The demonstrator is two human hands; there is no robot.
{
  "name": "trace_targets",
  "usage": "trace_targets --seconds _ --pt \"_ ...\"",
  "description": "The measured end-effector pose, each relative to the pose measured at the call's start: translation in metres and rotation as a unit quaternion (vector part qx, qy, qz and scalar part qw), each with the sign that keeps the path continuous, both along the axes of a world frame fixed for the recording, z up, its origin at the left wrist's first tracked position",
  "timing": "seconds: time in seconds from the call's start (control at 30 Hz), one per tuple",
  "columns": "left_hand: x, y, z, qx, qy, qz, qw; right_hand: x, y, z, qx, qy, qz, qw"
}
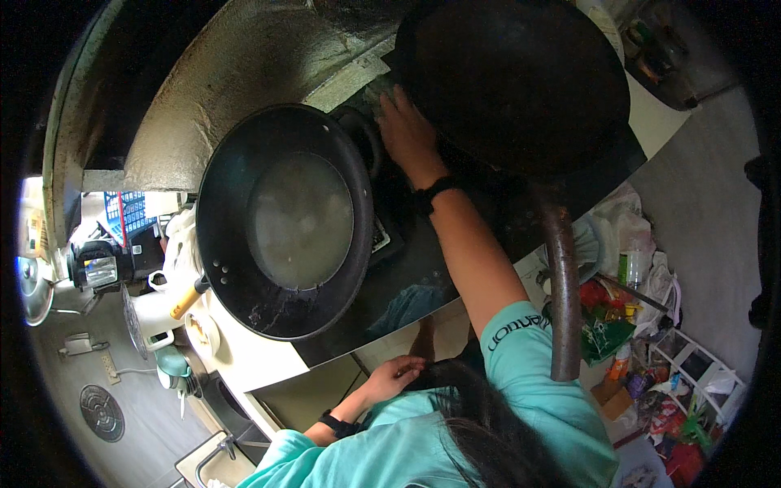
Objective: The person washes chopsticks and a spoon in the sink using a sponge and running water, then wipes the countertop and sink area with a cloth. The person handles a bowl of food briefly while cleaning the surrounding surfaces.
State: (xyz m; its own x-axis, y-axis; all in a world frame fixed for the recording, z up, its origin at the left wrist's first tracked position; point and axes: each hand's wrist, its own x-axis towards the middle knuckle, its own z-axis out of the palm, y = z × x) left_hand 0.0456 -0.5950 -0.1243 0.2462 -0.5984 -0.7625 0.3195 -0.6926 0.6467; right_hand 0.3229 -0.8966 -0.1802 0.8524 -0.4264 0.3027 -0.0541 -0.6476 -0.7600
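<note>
My right hand (409,137) reaches to the back of a black glass cooktop (439,256), palm down, fingertips at a blurred greyish patch; whether it holds something is unclear. To its left sits a large black wok (280,311) with cloudy liquid (302,222) in it and a wooden-ended handle (189,299). On its right is a big dark pan (518,85) with a long, worn metal handle (564,299) pointing towards me. My left hand (393,378) rests near my body, before the cooktop's front edge, its fingers loosely curled and no object visible in it.
A foil-like metal guard (244,79) stands behind the wok. At the left are a white enamel pot (152,311), a bowl (202,334) and a blue plastic basket (125,210). Bags, packets and a white rack (695,366) crowd the floor at the right. A sink faucet (213,454) shows lower left.
</note>
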Motion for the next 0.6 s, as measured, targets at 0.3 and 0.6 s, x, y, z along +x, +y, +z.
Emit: trace_targets --seconds 0.3,0.6 --pt "0.006 0.015 -0.005 0.015 -0.026 -0.052 0.998 -0.019 0.027 -0.005 -0.177 0.015 -0.004 0.984" --pt "0.013 -0.005 -0.001 -0.013 -0.070 -0.082 0.994 -0.146 0.005 0.044 0.056 0.054 0.078 0.994"
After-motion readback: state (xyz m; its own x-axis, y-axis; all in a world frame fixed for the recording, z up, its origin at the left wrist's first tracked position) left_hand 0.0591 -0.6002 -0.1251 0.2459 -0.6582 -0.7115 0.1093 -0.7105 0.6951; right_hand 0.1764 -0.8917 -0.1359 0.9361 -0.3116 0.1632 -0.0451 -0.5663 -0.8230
